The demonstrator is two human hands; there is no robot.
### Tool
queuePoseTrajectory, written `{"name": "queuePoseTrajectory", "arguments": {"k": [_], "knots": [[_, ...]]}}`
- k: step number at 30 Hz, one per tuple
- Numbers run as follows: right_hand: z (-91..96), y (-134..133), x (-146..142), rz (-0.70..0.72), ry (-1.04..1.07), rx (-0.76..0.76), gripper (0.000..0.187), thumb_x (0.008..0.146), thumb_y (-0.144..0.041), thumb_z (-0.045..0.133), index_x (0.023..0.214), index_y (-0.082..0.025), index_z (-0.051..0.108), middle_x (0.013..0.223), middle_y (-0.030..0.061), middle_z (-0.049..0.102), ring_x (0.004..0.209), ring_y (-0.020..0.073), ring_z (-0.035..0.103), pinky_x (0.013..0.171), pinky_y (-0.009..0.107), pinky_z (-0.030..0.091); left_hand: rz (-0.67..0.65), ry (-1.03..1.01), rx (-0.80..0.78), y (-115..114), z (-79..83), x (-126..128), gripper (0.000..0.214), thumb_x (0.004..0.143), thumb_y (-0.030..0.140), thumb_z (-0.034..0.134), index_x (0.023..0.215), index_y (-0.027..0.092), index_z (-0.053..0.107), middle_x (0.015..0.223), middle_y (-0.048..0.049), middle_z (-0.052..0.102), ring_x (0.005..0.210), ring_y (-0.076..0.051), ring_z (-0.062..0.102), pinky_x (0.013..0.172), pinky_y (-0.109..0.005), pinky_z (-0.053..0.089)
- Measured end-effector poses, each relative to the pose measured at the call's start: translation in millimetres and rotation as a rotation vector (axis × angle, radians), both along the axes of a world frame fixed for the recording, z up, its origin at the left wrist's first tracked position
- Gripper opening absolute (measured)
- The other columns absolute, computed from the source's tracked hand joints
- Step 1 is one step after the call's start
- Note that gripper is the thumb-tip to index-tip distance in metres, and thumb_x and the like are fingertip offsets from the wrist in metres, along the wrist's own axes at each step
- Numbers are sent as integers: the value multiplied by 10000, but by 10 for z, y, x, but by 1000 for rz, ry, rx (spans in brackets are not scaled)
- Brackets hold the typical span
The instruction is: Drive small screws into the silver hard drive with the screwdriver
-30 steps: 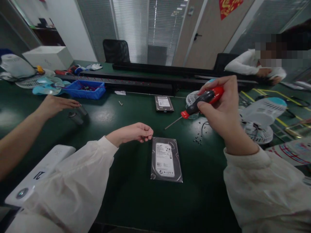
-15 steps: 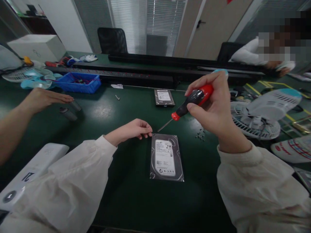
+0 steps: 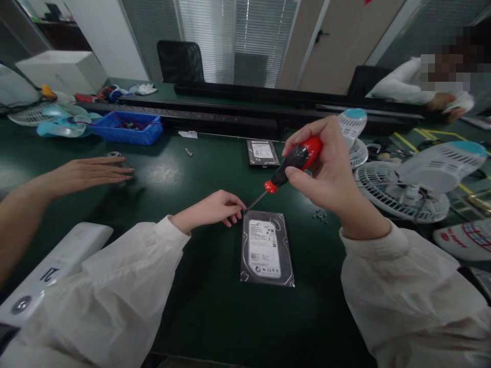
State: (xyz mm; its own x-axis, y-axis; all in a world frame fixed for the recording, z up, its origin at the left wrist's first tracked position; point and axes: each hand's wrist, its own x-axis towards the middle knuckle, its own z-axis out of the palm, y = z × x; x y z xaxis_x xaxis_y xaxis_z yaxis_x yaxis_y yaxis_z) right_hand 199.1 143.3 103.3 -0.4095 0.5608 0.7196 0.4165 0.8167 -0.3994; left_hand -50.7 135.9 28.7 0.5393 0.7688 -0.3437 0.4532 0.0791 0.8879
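The drive [image 3: 264, 250] lies flat between your arms. Your left hand [image 3: 220, 208] pinches by its far left corner, on what I can't tell; your right hand [image 3: 326, 176] grips the screwdriver [image 3: 283, 173], tip at that corner.

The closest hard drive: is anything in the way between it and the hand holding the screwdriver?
Nothing visible blocks it. The right hand points the screwdriver at the far left corner of the hard drive. The left hand is close beside the screwdriver's tip; I can't tell if they touch.
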Motion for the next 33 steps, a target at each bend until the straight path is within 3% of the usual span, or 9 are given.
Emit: {"name": "queuePoseTrajectory", "arguments": {"k": [13,26,33], "knots": [[-12,16,32,-17,-10,9,381,831,-373,752,1105,-325,492,1061,36,616,856,232,633,690,437,560,-43,-11,32,33,-28,-42,311,944,254,629,1185,122,775,1118,-119,772,847,-172,723,655,-274,603],[55,13,-13,10,-7,-30,385,792,-308,740,1048,-316,453,1005,26,565,840,226,594,669,403,482,-55,-20,-34,40,-10,-47,338,951,253,619,1234,129,754,1142,-104,766,892,-168,719,741,-297,607],[49,34,-4,21,22,0,409,736,-241,739,1015,-306,447,968,41,557,824,239,588,667,405,460,-37,-61,-28,40,-16,-53,294,902,231,658,1154,142,781,1070,-89,777,820,-162,722,698,-290,604]]}}
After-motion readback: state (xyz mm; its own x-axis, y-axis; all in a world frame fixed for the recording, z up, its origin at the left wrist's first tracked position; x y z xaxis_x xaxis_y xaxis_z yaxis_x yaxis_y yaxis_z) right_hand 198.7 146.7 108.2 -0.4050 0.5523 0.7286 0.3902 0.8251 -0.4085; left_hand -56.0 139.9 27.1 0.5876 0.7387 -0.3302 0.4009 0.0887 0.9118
